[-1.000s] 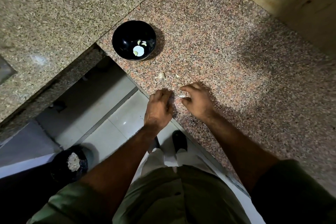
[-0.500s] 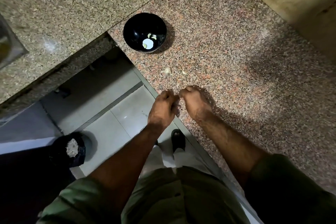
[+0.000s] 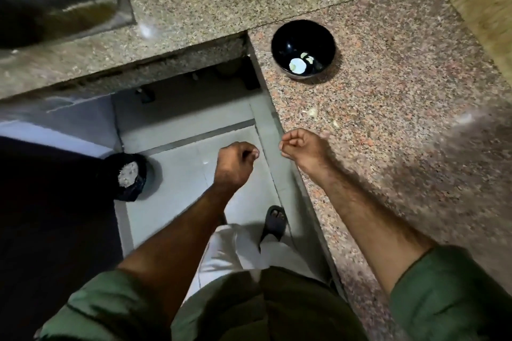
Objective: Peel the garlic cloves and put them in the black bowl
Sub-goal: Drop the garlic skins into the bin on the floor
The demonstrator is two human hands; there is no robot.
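The black bowl (image 3: 303,36) stands on the pink granite counter (image 3: 388,147) and holds a few peeled garlic cloves (image 3: 297,65). One unpeeled clove (image 3: 312,112) and a small scrap (image 3: 336,124) lie on the counter between the bowl and my hands. My right hand (image 3: 302,147) hovers over the counter's edge, fingers curled tight against the thumb; the garlic clove it pinched earlier is hidden inside. My left hand (image 3: 235,163) is out over the floor, left of the edge, curled into a fist with nothing showing in it.
A black bin (image 3: 128,177) with pale peelings stands on the tiled floor at lower left. A steel sink (image 3: 55,3) is set into the grey counter at top left. A wall (image 3: 476,8) borders the counter at the right.
My hands were joined at the counter's edge; now they are apart, the left swung out over the floor. The view has turned left, bringing the sink and bin further in.
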